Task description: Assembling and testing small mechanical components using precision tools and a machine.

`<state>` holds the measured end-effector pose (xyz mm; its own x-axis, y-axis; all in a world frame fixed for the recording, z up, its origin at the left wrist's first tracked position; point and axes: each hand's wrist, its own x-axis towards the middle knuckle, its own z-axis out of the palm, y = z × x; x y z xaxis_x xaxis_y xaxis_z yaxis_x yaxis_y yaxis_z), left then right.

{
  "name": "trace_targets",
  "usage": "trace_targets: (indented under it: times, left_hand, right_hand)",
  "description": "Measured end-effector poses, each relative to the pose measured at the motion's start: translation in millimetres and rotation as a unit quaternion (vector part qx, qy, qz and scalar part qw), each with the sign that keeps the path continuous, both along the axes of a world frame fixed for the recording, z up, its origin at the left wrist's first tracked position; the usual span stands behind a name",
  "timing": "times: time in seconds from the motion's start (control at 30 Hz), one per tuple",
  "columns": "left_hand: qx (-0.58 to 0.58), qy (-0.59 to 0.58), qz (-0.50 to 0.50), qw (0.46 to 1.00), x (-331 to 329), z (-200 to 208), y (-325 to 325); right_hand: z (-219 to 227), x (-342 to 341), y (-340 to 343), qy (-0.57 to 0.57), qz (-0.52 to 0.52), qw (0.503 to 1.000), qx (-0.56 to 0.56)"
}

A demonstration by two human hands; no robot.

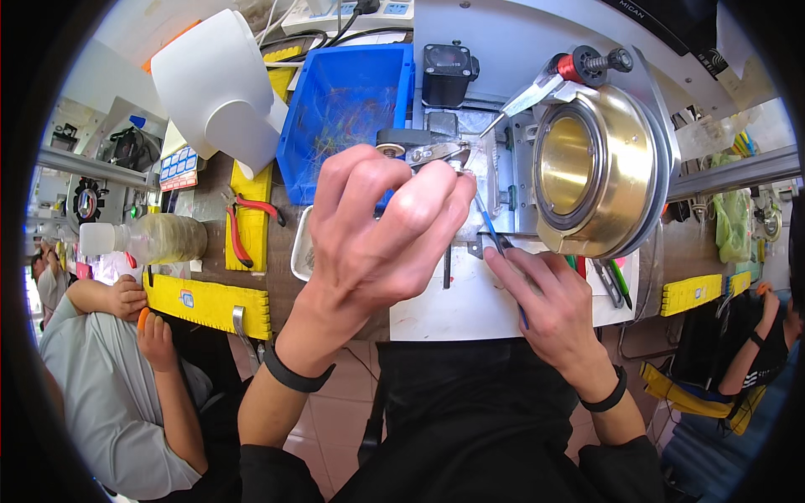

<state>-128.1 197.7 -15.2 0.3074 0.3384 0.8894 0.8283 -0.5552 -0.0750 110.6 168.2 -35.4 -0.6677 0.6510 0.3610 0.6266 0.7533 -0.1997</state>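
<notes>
My left hand is raised over the bench with its fingers curled in. Its fingertips meet at a small metal clamp on a dark arm; what they pinch, if anything, is hidden. Lower and to the right, my right hand grips a slim blue tool, whose thin tip points up toward the left fingertips. I cannot make out the tool's exact kind. Right of the clamp stands a large brass-coloured drum with a round opening. A narrow pointed metal piece slants down from above it.
A blue bin with fine thread-like scraps stands behind my left hand. Red-handled pliers and a bottle lie farther left. White sheet sits in front, pens at its right. A seated person is at left, another at right.
</notes>
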Motion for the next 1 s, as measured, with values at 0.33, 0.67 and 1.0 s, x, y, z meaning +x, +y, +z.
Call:
trace_targets:
  times: [0.33, 0.67, 1.0]
  left_hand:
    - [0.038, -0.026, -0.007, 0.999, 2.0, -6.4, 6.7]
    - [0.054, -0.028, -0.011, 0.998, 2.6, -7.0, 8.2]
    - [0.076, -0.018, -0.013, 0.997, 0.1, -9.2, 8.9]
  right_hand:
    - [6.1, 62.3, -14.9, 0.059, -0.268, 0.962, 0.011]
    - [-22.9, 101.4, -7.3, -0.015, -0.331, 0.943, 0.016]
    - [-39.3, 106.4, -6.1, 0.094, -0.322, 0.941, 0.04]
